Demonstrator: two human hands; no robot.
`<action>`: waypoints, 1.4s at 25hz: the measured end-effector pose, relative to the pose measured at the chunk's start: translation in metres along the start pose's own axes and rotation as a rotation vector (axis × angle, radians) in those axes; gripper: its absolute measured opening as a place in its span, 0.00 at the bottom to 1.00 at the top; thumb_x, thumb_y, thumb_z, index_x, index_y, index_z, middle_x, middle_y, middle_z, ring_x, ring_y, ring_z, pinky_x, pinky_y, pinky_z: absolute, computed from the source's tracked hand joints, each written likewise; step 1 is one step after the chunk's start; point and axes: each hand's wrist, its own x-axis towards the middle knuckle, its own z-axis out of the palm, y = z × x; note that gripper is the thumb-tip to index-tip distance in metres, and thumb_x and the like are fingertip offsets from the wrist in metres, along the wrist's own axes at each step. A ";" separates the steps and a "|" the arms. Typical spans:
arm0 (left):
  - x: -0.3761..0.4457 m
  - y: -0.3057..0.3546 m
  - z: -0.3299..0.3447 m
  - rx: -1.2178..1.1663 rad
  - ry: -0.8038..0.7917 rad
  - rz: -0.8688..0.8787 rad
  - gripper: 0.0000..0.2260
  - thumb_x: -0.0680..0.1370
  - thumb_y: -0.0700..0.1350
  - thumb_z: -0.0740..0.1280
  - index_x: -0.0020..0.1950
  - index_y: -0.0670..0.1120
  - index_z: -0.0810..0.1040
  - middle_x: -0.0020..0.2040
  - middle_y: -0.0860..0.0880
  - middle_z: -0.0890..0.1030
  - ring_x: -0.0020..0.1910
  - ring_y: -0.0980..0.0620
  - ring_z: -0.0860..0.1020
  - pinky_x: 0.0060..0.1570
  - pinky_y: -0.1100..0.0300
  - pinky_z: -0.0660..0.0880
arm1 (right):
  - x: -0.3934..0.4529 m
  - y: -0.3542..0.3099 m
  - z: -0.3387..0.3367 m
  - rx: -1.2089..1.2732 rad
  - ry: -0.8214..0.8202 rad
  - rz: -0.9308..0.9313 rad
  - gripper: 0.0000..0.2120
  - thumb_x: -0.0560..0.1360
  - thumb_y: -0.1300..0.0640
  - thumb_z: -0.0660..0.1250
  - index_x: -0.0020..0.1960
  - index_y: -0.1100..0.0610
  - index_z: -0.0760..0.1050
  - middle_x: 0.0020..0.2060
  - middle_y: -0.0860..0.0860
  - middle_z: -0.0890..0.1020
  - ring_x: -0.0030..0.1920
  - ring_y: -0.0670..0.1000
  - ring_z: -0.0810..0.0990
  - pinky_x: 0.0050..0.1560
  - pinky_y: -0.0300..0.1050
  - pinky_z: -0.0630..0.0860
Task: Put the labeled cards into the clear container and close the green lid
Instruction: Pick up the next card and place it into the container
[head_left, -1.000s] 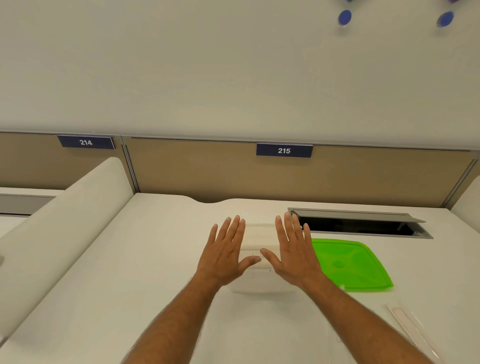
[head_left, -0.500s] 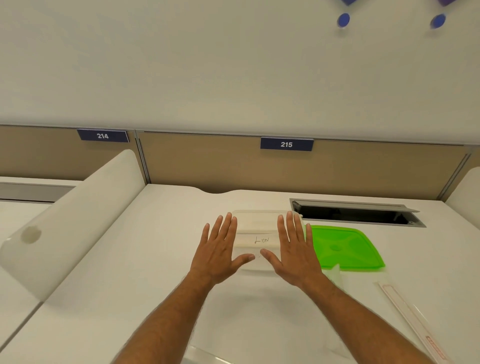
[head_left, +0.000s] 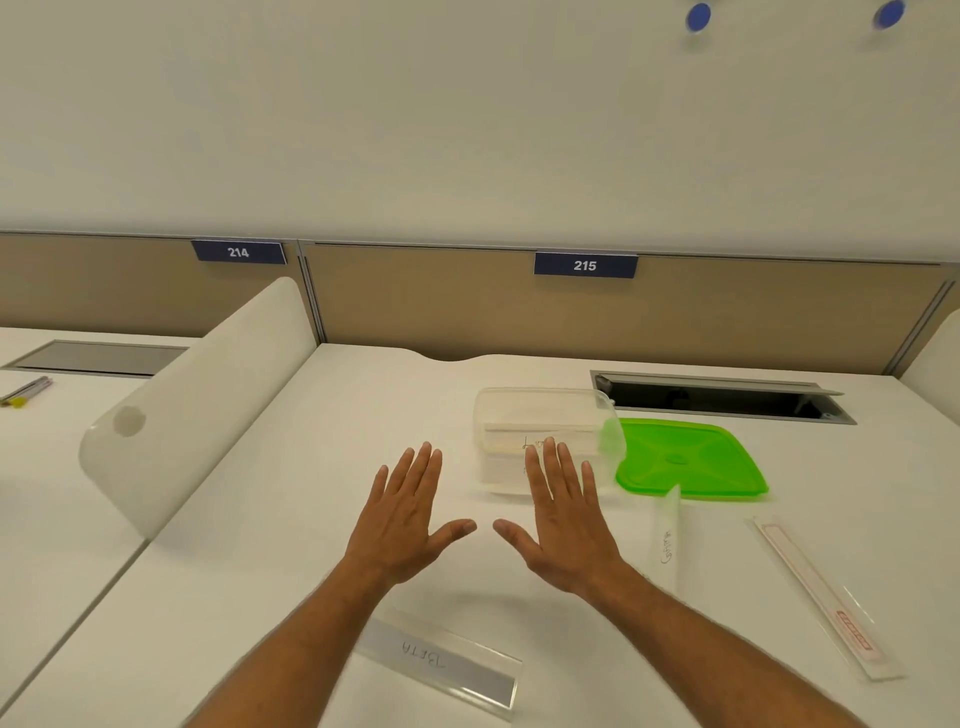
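My left hand (head_left: 402, 519) and right hand (head_left: 563, 525) hover flat over the white bench (head_left: 311, 467), fingers straight and spread, holding nothing. A second ago both hands covered the clear container (head_left: 540, 439); now they sit nearer to me and only my right fingertips overlap its near edge. The container stands open with one card (head_left: 535, 441) inside, its writing too blurred to read. The green lid (head_left: 691, 460) lies flat just right of it. With the view tipped down, more cards have come into sight: one marked "Beta" (head_left: 441, 662) under my left forearm, one (head_left: 666, 540) right of my right wrist, and a long strip (head_left: 826, 592) far right.
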 end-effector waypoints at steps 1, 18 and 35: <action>-0.008 -0.003 0.001 -0.016 -0.012 -0.010 0.49 0.69 0.78 0.37 0.81 0.49 0.40 0.80 0.52 0.39 0.79 0.50 0.38 0.77 0.49 0.39 | -0.006 -0.007 0.000 0.032 -0.023 -0.005 0.43 0.75 0.28 0.45 0.79 0.55 0.40 0.78 0.55 0.40 0.78 0.56 0.38 0.74 0.59 0.39; -0.072 -0.016 -0.007 -0.412 -0.493 0.130 0.11 0.71 0.54 0.70 0.48 0.50 0.86 0.43 0.55 0.85 0.42 0.58 0.81 0.45 0.63 0.80 | -0.053 -0.068 -0.001 0.654 -0.668 0.087 0.09 0.69 0.53 0.72 0.47 0.55 0.84 0.42 0.50 0.86 0.37 0.42 0.79 0.45 0.40 0.79; -0.033 0.007 -0.016 -0.642 -0.466 0.073 0.07 0.75 0.46 0.69 0.48 0.52 0.87 0.45 0.55 0.87 0.43 0.63 0.81 0.45 0.71 0.74 | -0.034 -0.016 -0.045 0.564 -0.613 -0.133 0.38 0.60 0.39 0.78 0.67 0.48 0.73 0.56 0.42 0.81 0.50 0.43 0.78 0.52 0.38 0.77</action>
